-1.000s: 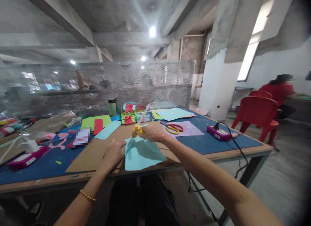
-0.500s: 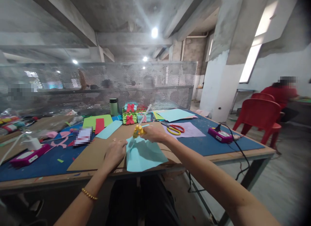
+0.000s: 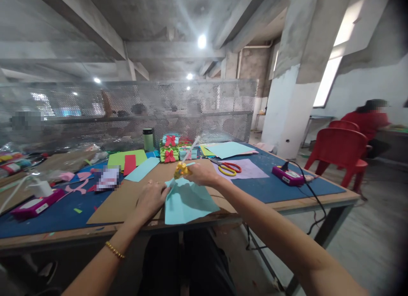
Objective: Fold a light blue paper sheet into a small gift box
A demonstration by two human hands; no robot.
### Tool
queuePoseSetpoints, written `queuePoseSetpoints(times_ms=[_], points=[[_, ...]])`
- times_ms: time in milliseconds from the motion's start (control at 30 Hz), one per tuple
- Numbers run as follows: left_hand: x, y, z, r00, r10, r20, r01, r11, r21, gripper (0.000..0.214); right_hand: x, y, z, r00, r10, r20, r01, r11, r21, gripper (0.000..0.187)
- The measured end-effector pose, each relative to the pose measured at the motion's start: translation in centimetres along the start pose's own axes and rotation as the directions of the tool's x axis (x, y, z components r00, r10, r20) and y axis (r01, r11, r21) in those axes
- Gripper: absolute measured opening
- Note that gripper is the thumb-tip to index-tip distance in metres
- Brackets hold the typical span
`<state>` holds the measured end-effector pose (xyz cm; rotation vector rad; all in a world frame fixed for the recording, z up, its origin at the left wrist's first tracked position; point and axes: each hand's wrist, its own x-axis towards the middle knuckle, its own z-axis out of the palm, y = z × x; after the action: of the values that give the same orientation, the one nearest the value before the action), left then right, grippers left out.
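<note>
Change since earlier: left hand (image 3: 152, 197) has slid a little closer to the upper left edge of the blue paper (image 3: 188, 202); right hand (image 3: 201, 173) and the tool it holds stay where they were.
Right hand: closed around a yellow glue gun (image 3: 180, 170), nozzle down at the top corner of the blue paper, white glue stick (image 3: 192, 145) slanting up out of its back.
Left hand: fingers loosely bent, clasping nothing, tips pressing on the paper's left edge just below that corner; a gold bracelet (image 3: 114, 250) on the wrist.
Blue paper: lies creased on a brown cardboard sheet (image 3: 121, 200), its lower edge at the near rim of the table (image 3: 306, 201).
Just beyond the hands: scissors (image 3: 228, 167) with red and yellow handles on a lilac sheet (image 3: 251, 170); small gift boxes (image 3: 174, 148) with red bows; a green tumbler (image 3: 147, 139) beside them.
Left of the cardboard: green paper (image 3: 123, 158), a red strip (image 3: 129, 164), a pale blue strip (image 3: 142, 168), a pink box (image 3: 33, 204) farther out.
Right side: a purple box (image 3: 287, 176) on the blue mat (image 3: 274, 187), a black cable (image 3: 314, 198) running off the table edge.
Behind: a perforated metal screen (image 3: 127, 109).
Far right: a red chair (image 3: 341, 149) and a person in red (image 3: 366, 117), well apart from the table.
</note>
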<state>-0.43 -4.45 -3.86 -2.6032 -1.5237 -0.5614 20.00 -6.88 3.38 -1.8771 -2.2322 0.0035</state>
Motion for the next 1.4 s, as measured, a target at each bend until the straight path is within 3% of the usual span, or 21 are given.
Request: queuePoseSetpoints(times_ms=[133,300,533,900,1200,1400], points=[[1.3,0.2,0.5,0.998,0.046,-0.049,-0.041,0.994,0.1,0.037,-0.1,0.3,-0.1,0.999,0.03,-0.016,-0.029,0.999,0.023,0.03],[2.2,0.5,0.6,0.997,0.077,-0.02,-0.075,0.992,0.102,0.034,-0.4,1.1,-1.2,0.996,0.059,-0.064,-0.055,0.996,0.066,0.024],[2.3,0.5,0.6,0.995,0.097,0.01,-0.097,0.992,0.075,0.035,-1.3,2.1,-2.4,0.994,0.1,-0.033,-0.09,0.971,0.222,0.024],[2.0,0.7,0.7,0.978,0.207,-0.015,-0.199,0.954,0.226,0.033,-1.9,2.9,-1.6,0.998,0.046,-0.038,-0.025,0.899,0.436,0.016],[1.7,1.0,0.6,0.975,0.22,-0.038,-0.206,0.95,0.235,0.033,-2.1,2.1,-1.3,0.999,0.05,0.002,-0.045,0.878,0.476,0.01],[1.6,0.3,0.7,0.984,0.172,-0.049,-0.161,0.972,0.173,0.033,-0.7,2.5,0.1,0.996,0.066,0.061,-0.086,0.893,0.442,0.011]])
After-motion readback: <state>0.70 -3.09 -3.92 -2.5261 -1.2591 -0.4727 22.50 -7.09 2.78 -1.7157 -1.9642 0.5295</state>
